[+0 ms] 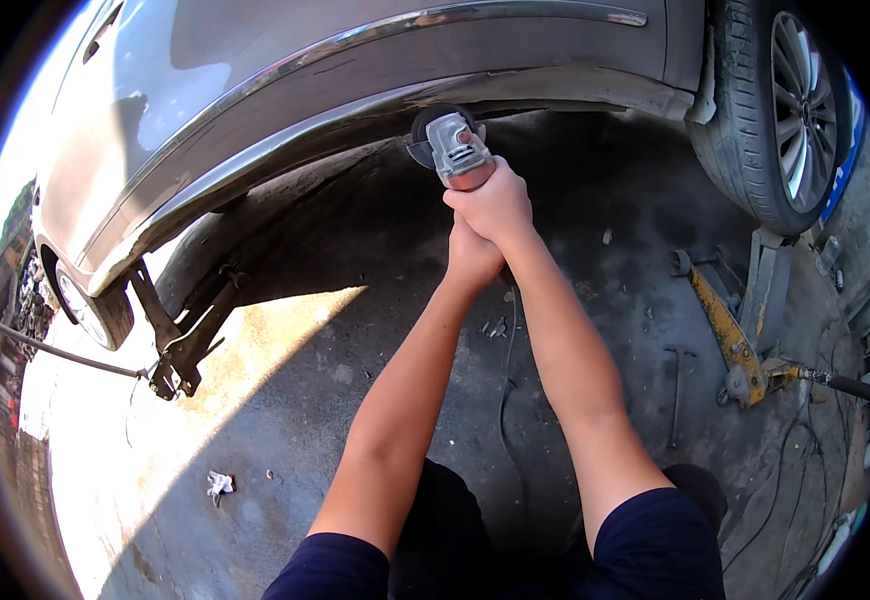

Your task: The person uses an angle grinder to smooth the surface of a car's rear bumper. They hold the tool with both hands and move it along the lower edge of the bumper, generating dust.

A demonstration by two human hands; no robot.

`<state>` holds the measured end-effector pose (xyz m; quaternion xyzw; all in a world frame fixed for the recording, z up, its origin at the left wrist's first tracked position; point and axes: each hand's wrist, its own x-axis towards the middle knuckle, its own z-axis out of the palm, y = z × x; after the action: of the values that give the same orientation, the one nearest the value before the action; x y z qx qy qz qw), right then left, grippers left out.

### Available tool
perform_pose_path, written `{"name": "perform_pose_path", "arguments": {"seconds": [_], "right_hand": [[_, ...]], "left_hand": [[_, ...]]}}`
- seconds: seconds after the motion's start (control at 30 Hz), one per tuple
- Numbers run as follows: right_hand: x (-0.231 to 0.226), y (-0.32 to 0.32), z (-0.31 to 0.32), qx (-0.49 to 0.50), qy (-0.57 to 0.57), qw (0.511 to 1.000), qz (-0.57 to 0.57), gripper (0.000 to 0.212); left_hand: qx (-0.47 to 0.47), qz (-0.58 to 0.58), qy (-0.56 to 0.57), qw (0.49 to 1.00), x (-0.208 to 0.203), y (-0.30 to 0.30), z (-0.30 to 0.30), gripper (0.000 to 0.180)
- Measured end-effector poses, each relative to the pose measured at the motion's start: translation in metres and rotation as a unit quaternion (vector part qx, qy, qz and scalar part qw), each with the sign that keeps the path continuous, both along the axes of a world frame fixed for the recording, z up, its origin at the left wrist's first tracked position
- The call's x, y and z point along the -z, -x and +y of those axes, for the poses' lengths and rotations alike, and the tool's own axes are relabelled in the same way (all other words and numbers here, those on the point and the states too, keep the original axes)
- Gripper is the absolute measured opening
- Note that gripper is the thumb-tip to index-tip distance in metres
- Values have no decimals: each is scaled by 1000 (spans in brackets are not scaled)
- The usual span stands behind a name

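Both my arms stretch forward to an angle grinder (pixel 458 146) with a grey head, a reddish collar and a dark disc. My right hand (pixel 504 204) is closed round its body just behind the head. Behind and partly under it, my left hand (pixel 473 254) is wrapped round the rear of the grinder; some of its fingers are hidden. The disc is up against the damaged lower sill (pixel 545 90) of a grey-brown car (pixel 375 65); whether it touches the metal I cannot tell. A thin cord (pixel 503 400) trails from the grinder down to the floor.
At the right, a yellow floor jack (pixel 727 335) stands below the car's wheel (pixel 790 110). A dark jack (pixel 177 350) with a long handle is under the left end. A T-shaped metal bar (pixel 676 395) and a crumpled white scrap (pixel 220 485) lie on the concrete floor.
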<state>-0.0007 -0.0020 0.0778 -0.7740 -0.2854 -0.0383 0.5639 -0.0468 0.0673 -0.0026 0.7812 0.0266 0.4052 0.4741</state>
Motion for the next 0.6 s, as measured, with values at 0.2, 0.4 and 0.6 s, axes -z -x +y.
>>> {"name": "perform_pose_path", "arguments": {"seconds": [0.2, 0.4, 0.6], "right_hand": [[-14, 7, 8, -26, 11, 1000, -6, 59], [-17, 14, 10, 9, 32, 999, 16, 61], [1, 5, 22, 34, -65, 990, 121, 62]], "left_hand": [[0, -21, -8, 1000, -14, 7, 2, 53], [24, -41, -4, 999, -18, 11, 3, 53], [9, 168, -20, 985, -5, 19, 45, 74]]}}
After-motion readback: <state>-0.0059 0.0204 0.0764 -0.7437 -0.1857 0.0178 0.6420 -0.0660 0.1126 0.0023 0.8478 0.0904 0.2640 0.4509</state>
